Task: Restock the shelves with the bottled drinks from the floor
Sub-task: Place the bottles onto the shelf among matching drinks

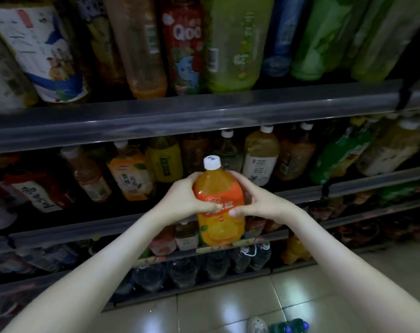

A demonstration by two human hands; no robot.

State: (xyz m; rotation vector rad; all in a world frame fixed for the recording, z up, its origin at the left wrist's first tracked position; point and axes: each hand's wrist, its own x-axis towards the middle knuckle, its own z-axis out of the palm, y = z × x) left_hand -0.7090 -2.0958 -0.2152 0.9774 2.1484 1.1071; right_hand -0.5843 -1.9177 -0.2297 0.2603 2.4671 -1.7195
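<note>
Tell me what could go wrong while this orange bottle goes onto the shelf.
1. The middle shelf looks packed; pushing the orange bottle in could topple neighbours like the tea bottle.
2. The left hand and right hand grip only its sides, so it might slip.
3. The floor bottles lie close by and could be kicked.

Glossy pale tiles (218, 311) show bright reflections. A small white object (257, 325), kind unclear, lies on them near the lower edge.
</note>
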